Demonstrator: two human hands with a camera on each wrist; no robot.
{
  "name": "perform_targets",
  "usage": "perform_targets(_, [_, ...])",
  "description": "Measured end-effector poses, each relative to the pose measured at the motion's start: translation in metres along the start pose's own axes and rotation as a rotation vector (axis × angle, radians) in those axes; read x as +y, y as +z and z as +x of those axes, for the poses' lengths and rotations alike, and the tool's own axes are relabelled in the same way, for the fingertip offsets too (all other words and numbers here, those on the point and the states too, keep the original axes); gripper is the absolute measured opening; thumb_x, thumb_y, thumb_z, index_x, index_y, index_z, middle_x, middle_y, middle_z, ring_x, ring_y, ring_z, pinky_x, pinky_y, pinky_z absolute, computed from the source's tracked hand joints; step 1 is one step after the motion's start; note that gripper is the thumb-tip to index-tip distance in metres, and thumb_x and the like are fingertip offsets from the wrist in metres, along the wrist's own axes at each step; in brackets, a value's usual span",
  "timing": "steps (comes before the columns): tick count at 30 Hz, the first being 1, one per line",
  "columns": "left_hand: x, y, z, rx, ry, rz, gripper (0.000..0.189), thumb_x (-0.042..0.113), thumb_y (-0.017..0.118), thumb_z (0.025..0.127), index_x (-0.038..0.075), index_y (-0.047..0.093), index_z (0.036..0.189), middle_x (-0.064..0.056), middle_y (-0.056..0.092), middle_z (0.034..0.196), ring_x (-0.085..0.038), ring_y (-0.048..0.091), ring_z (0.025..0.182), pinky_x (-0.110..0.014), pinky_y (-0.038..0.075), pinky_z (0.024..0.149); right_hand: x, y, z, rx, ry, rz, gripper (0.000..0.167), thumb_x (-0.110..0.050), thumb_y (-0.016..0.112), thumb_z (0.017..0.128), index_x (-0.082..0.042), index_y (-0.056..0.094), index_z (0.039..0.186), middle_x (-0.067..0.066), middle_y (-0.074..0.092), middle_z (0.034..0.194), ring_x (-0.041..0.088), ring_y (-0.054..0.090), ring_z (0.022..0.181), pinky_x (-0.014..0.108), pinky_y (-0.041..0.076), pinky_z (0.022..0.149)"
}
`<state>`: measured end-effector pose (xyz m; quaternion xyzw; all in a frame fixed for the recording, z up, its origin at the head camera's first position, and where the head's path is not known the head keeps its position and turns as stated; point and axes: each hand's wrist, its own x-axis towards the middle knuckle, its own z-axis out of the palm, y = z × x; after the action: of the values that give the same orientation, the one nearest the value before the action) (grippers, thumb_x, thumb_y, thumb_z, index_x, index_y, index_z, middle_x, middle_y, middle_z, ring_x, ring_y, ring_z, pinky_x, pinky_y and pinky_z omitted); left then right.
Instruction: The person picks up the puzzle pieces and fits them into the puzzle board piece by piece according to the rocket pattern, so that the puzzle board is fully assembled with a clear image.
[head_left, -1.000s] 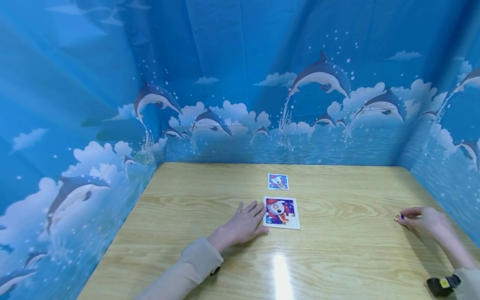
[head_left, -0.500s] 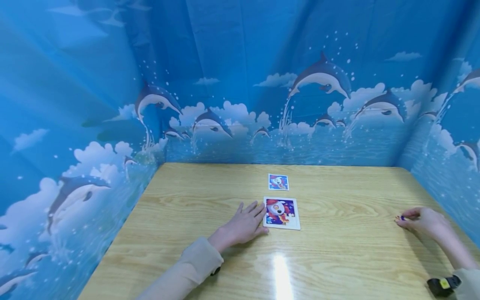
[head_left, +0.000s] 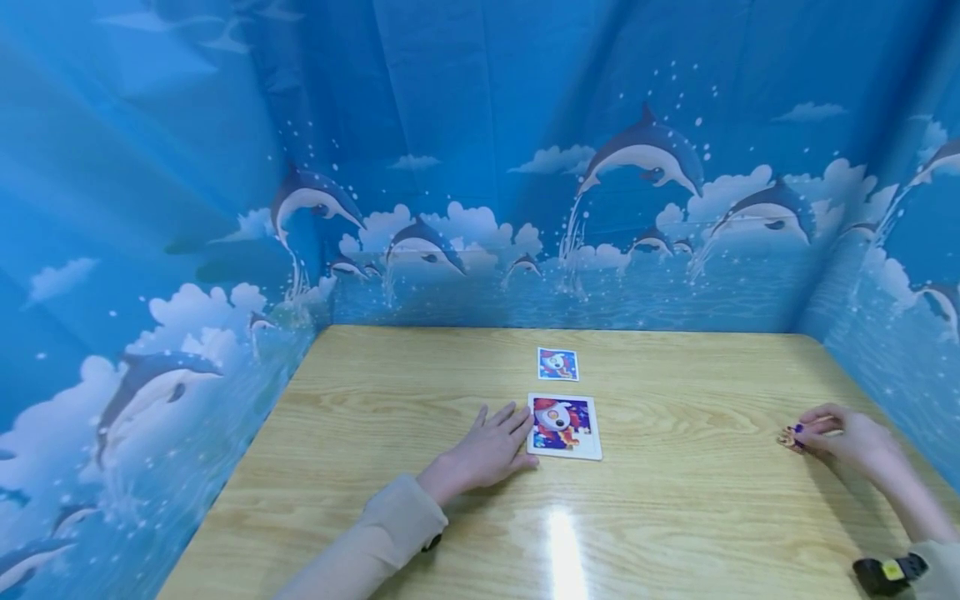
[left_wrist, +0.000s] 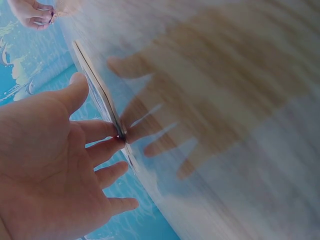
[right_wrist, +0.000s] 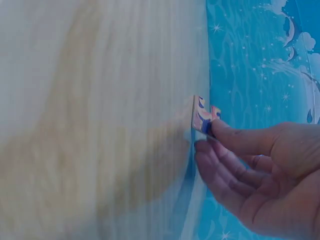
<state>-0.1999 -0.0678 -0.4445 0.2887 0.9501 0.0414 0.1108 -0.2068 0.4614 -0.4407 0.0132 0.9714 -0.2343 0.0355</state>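
A jigsaw puzzle in a white tray (head_left: 597, 442) lies on the table, showing a white-and-red figure on purple; its lower right corner is bare white. My left hand (head_left: 487, 450) lies at the tray's left edge, fingers extended and fingertips touching it. In the left wrist view the left hand (left_wrist: 65, 160) has its fingertips against the edge of the thin tray (left_wrist: 97, 82). Out at the right, my right hand (head_left: 855, 437) pinches a jigsaw piece (head_left: 787, 436) between thumb and fingers. The right wrist view shows this piece (right_wrist: 202, 115), patterned purple, orange and cream, held by the right hand (right_wrist: 265, 170).
Behind the tray lies a small picture card (head_left: 557, 364) with the same figure. The wooden table (head_left: 675, 517) meets blue dolphin-print curtains (head_left: 480, 167) at its back and sides. A black wrist device (head_left: 888, 573) sits at the right cuff.
The right hand has shifted slightly left, and the piece in it has turned so that more of its face shows. The left hand and tray have stayed put.
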Motion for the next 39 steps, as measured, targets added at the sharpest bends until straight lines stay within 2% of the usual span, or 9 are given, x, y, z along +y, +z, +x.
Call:
perform_targets(3, [0.0,0.0,0.0,-0.001,-0.001,-0.003,0.073,0.055,0.043,0.104,0.013,0.026,0.161,-0.002,0.019,0.168,-0.026,0.015,0.156,-0.058,0.012,0.125,-0.007,0.002,-0.001,-0.015,-0.068,0.104,0.041,-0.02,0.068,0.098,0.014,0.059,0.118,0.014,0.074,0.095,-0.003,0.06,0.075,0.028,0.052,0.063])
perform_targets(5, [0.001,0.0,0.0,-0.002,-0.002,-0.006,0.073,0.056,0.043,0.104,0.014,0.026,0.161,-0.002,0.019,0.168,-0.026,0.015,0.156,-0.058,0.012,0.125,-0.015,0.005,-0.002,-0.015,-0.094,0.183,0.038,-0.017,0.067,0.099,0.014,0.059,0.12,0.01,0.074,0.095,-0.006,0.061,0.074,0.026,0.053,0.06])
perform_targets(7, [0.001,0.0,0.0,-0.002,-0.003,-0.006,0.073,0.056,0.042,0.104,0.014,0.026,0.161,-0.002,0.019,0.169,-0.026,0.015,0.156,-0.058,0.012,0.125,-0.025,0.006,-0.002,-0.021,-0.112,0.26,0.035,-0.015,0.066,0.1,0.014,0.06,0.119,0.006,0.074,0.095,-0.003,0.065,0.075,0.027,0.055,0.061])
perform_targets(12, [0.0,0.001,0.001,-0.004,-0.005,-0.007,0.073,0.056,0.042,0.104,0.013,0.025,0.161,-0.002,0.018,0.169,-0.026,0.014,0.156,-0.058,0.011,0.125,-0.053,0.01,0.002,-0.02,-0.155,0.359,0.028,-0.013,0.066,0.1,0.009,0.063,0.115,-0.004,0.075,0.089,0.004,0.07,0.079,0.024,0.057,0.066])
perform_targets(18, [-0.001,0.0,0.0,-0.013,-0.009,-0.019,0.073,0.055,0.043,0.104,0.013,0.025,0.161,-0.001,0.018,0.169,-0.026,0.014,0.156,-0.057,0.01,0.125,-0.089,0.02,0.012,0.005,-0.191,0.378,0.036,-0.017,0.067,0.099,0.01,0.062,0.122,0.003,0.077,0.092,0.003,0.072,0.08,0.025,0.06,0.069])
perform_targets(23, [-0.001,0.001,0.001,-0.014,-0.005,-0.01,0.073,0.056,0.042,0.104,0.014,0.025,0.161,-0.002,0.017,0.169,-0.026,0.014,0.156,-0.058,0.011,0.125,-0.118,0.028,0.021,-0.015,-0.207,0.4,0.037,-0.016,0.068,0.099,0.01,0.062,0.125,0.014,0.075,0.101,0.002,0.071,0.081,0.029,0.061,0.072])
perform_targets(30, [-0.001,0.001,0.002,-0.014,-0.012,-0.01,0.073,0.056,0.043,0.104,0.014,0.025,0.161,-0.001,0.018,0.169,-0.026,0.014,0.156,-0.057,0.011,0.125,-0.152,0.038,0.028,-0.029,-0.233,0.425,0.037,-0.014,0.068,0.098,0.009,0.062,0.127,0.025,0.072,0.11,0.015,0.075,0.086,0.037,0.063,0.078])
perform_targets(39, [-0.001,0.001,0.002,-0.01,-0.01,-0.008,0.074,0.057,0.042,0.104,0.013,0.025,0.161,-0.001,0.018,0.169,-0.026,0.014,0.156,-0.057,0.01,0.125,-0.183,0.054,0.034,-0.057,-0.25,0.441,0.031,-0.011,0.069,0.097,0.008,0.066,0.122,0.023,0.073,0.108,0.028,0.075,0.088,0.042,0.062,0.082])
